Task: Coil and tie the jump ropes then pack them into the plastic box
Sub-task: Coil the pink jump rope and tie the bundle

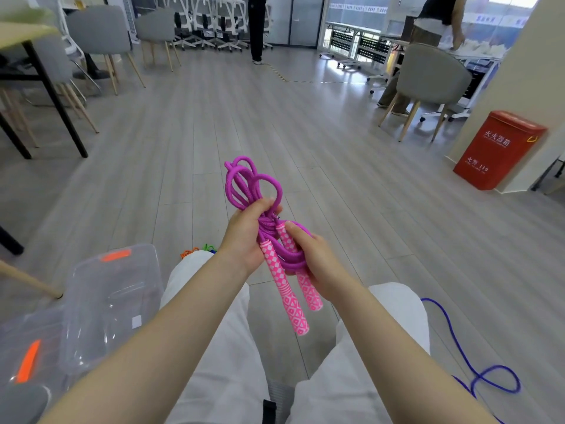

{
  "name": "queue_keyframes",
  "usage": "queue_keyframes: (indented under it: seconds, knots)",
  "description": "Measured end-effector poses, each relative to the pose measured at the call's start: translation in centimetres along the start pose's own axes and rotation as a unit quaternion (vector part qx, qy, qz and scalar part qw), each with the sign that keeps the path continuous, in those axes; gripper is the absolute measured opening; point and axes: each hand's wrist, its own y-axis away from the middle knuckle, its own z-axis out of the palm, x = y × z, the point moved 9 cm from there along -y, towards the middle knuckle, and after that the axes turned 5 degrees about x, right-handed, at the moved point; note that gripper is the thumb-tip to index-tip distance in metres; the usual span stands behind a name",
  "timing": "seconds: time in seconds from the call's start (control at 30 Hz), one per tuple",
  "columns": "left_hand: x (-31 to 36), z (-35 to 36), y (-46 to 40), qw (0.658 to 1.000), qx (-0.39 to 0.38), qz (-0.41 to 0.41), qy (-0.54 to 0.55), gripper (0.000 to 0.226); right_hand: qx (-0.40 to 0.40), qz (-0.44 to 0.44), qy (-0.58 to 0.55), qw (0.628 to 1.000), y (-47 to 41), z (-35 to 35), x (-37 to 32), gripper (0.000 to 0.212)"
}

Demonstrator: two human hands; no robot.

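Note:
A purple jump rope point(244, 185) with two pink patterned handles point(289, 304) is bundled in front of me above my knees. My left hand point(244, 237) grips the coiled loops at their middle, with the loops sticking up past the fingers. My right hand point(315, 258) holds the lower part of the bundle, thumb on the shorter-looking handle. Both handles hang down and toward me. A clear plastic box point(91, 325) with orange latches stands on the floor at my left. A blue rope point(477, 374) lies loose on the floor at my right.
Orange and green ropes point(198, 250) peek out beyond my left knee. A red metal box point(498, 148) stands by the wall at right. Grey chairs point(428, 78) and a black-legged table point(46, 87) ring the open wooden floor. Two people stand at the back.

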Motion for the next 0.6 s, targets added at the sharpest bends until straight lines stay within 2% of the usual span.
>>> queue_keyframes:
  seconds: [0.1,0.2,0.33,0.5,0.6]
  knots:
    - [-0.3,0.1,-0.3,1.000,-0.026,-0.012,-0.003,0.018,0.041,-0.024,0.068,0.997,0.0,-0.9,-0.4,0.034]
    - [0.2,-0.4,-0.7,0.999,-0.032,0.002,-0.044,0.029,0.032,-0.046,0.106,0.993,-0.1,-1.3,-0.7,0.035]
    - [0.5,-1.6,-1.2,0.991,-0.017,0.019,-0.129,0.021,0.028,-0.054,0.177,0.982,0.2,-2.2,-0.4,0.051]
    - [1.4,-2.9,-2.0,0.996,0.028,0.043,-0.069,0.020,0.001,-0.013,0.162,0.987,0.6,-3.3,0.8,0.050]
    - [1.0,-2.8,-1.8,0.997,0.053,0.040,-0.039,0.021,0.001,-0.019,0.179,0.984,0.7,-3.1,0.9,0.050]
